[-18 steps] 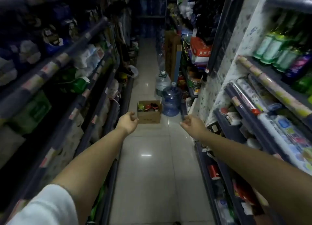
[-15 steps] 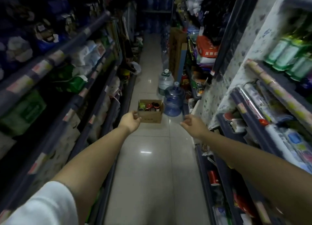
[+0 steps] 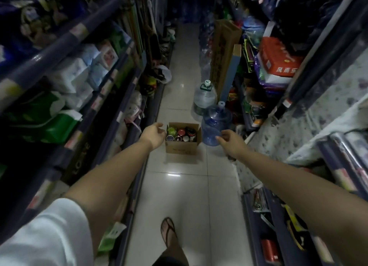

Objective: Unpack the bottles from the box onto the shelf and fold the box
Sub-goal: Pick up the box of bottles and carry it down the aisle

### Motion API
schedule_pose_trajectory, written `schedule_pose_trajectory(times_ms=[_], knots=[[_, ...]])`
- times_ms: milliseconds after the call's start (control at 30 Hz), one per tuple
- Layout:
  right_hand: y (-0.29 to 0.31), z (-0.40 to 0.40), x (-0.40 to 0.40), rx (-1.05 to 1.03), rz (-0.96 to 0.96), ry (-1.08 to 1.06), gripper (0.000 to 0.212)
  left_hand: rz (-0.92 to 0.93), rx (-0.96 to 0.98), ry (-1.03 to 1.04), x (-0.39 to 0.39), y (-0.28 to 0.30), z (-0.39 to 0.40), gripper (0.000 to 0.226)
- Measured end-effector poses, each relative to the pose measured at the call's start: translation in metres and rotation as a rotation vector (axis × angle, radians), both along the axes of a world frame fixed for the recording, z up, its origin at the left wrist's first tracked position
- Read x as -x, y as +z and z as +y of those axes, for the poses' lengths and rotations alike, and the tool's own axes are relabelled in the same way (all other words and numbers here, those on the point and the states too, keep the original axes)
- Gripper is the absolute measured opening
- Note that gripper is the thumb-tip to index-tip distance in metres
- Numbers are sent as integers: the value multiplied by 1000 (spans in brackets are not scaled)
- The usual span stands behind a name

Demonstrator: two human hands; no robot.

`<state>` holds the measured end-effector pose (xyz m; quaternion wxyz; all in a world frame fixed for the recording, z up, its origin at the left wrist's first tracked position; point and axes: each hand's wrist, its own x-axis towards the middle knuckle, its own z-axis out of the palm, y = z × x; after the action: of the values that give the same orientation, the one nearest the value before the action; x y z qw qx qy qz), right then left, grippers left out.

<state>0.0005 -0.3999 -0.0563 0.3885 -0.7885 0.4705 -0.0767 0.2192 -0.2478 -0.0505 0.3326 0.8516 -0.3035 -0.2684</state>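
Two hands reach forward, both empty: the left hand (image 3: 154,135) with fingers loosely curled, the right hand (image 3: 232,141) likewise relaxed. Between them in view, farther down the aisle floor (image 3: 185,186), sits the open cardboard box (image 3: 182,147) of bottles (image 3: 180,135).
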Motion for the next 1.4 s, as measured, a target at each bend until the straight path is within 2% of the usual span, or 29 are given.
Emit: schedule_pose_trajectory(times_ms=[333,433,600,767,1033,1200,1400], knots=[[-11,-112,-108,-82,13,-126,36,26,-88,-44,-141,-25,-115,41],[-26,-153,-126,-90,47,-111,32,31,-85,-28,-163,-39,-154,41],[-58,-233,-164,-139,69,-98,38,58,-86,0,-193,-68,-224,43],[-85,-311,-207,-181,75,-21,36,63,-72,107,-229,-98,-291,39],[-116,-384,-261,-263,115,-44,38,162,-84,205,-271,-143,-353,42],[-166,-402,-295,-306,108,-182,34,278,-55,261,-298,-198,-375,41],[-298,-414,-322,-371,55,-330,24,363,-14,280,-329,-328,-390,37]])
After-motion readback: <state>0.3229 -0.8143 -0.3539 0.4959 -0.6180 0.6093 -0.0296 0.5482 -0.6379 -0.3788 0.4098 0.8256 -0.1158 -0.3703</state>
